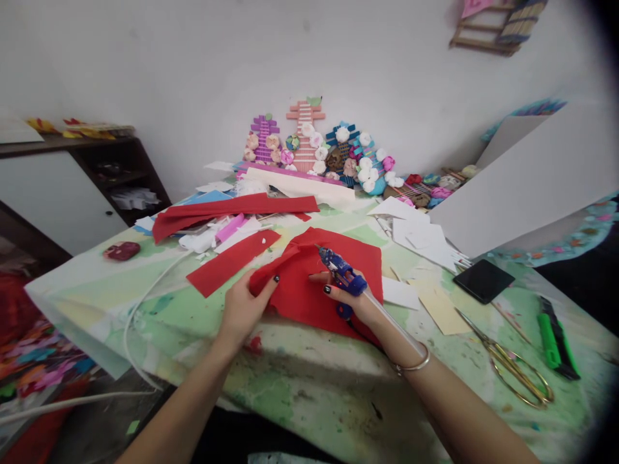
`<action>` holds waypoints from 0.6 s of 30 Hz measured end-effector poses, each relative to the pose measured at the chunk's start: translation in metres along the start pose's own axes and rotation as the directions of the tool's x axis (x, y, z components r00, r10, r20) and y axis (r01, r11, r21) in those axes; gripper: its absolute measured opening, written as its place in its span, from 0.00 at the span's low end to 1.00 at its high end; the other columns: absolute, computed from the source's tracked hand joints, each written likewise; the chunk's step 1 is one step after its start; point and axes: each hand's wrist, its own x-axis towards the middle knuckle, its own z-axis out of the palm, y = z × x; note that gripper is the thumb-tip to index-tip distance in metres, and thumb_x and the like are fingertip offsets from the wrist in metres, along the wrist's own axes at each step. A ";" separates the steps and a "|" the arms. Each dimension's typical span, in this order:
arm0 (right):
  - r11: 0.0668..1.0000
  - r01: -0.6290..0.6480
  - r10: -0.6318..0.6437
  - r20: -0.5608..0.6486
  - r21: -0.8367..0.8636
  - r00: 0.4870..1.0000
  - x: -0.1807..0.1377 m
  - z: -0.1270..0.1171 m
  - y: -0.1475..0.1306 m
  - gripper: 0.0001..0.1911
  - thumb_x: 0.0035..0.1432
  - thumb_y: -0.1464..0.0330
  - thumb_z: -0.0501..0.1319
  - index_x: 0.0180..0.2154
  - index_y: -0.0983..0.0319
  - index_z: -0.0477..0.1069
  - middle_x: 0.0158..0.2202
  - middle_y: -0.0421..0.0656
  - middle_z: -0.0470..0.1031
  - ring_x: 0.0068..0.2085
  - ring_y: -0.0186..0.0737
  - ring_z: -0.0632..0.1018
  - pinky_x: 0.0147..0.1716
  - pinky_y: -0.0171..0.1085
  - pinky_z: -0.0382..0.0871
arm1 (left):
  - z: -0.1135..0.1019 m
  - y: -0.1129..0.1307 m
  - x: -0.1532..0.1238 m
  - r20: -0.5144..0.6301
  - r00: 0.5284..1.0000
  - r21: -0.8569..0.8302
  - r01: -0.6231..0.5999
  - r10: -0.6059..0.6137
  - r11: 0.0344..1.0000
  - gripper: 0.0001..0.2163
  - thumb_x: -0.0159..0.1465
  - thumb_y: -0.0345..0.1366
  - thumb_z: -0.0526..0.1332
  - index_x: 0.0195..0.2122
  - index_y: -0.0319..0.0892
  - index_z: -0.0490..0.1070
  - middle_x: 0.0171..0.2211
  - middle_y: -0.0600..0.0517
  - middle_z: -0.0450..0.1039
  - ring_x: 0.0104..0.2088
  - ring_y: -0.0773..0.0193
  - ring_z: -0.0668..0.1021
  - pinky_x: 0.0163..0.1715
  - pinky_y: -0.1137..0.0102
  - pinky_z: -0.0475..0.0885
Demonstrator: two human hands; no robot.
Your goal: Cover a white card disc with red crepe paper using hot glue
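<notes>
A red felt sheet [319, 283] lies crumpled on the green-patterned table [300, 380] in front of me. My left hand [244, 306] pinches its left edge, fingers closed on the felt. My right hand [355, 299] grips a blue glue gun [341, 274], its nozzle pointing up and left over the felt. A glue stick pokes out of the back of the gun along my wrist. A red felt strip [232, 261] lies just left of the sheet.
Gold scissors [512, 364], a green utility knife [554, 338] and a black phone [483, 280] lie at the right. White paper pieces [416, 235] and a large white board [527, 180] are behind. Paper flower crafts [314, 148] stand against the wall. A white cord [145, 303] hangs off the left edge.
</notes>
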 end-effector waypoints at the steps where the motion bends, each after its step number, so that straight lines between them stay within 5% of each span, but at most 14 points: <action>1: 1.000 -0.002 0.002 0.000 0.003 1.000 0.000 0.000 0.000 0.15 0.49 0.61 0.67 0.38 0.60 0.76 0.43 0.48 0.80 0.47 0.51 0.77 0.49 0.48 0.67 | 0.003 0.001 -0.002 0.003 1.000 0.025 -0.010 0.010 1.000 0.16 0.54 0.48 0.61 0.36 0.41 0.70 0.34 0.48 0.77 0.37 0.55 0.77 0.37 0.66 0.69; 6: 1.000 -0.026 0.026 0.002 0.002 1.000 0.000 -0.001 -0.001 0.19 0.48 0.58 0.67 0.42 0.59 0.77 0.44 0.48 0.79 0.49 0.53 0.76 0.52 0.50 0.65 | 0.013 0.008 -0.004 -0.011 0.999 0.008 0.040 -0.040 0.999 0.14 0.49 0.40 0.63 0.36 0.42 0.65 0.35 0.49 0.74 0.36 0.56 0.76 0.39 0.64 0.69; 9: 0.998 -0.053 0.053 -0.004 0.036 0.999 0.000 -0.001 -0.003 0.20 0.48 0.56 0.67 0.43 0.59 0.77 0.45 0.48 0.79 0.51 0.54 0.75 0.53 0.50 0.64 | 0.015 0.008 0.000 -0.024 0.995 -0.219 0.086 -0.093 0.972 0.14 0.48 0.36 0.62 0.36 0.40 0.66 0.33 0.50 0.74 0.35 0.57 0.77 0.38 0.65 0.70; 13: 0.997 -0.070 0.070 0.004 0.022 0.998 0.000 -0.002 -0.005 0.20 0.48 0.56 0.67 0.41 0.59 0.78 0.46 0.48 0.79 0.52 0.54 0.74 0.55 0.50 0.62 | 0.009 0.009 0.001 0.073 0.975 -0.547 0.217 -0.212 0.809 0.17 0.46 0.36 0.64 0.36 0.40 0.66 0.26 0.54 0.73 0.27 0.61 0.77 0.31 0.67 0.72; 18: 0.998 -0.064 0.065 -0.007 0.027 0.998 0.000 -0.001 -0.005 0.20 0.48 0.57 0.67 0.41 0.60 0.78 0.45 0.48 0.79 0.50 0.53 0.75 0.55 0.51 0.62 | 0.001 0.012 -0.004 -0.023 0.979 -0.467 0.168 -0.202 0.868 0.18 0.45 0.39 0.67 0.34 0.41 0.63 0.29 0.52 0.75 0.28 0.63 0.78 0.28 0.72 0.72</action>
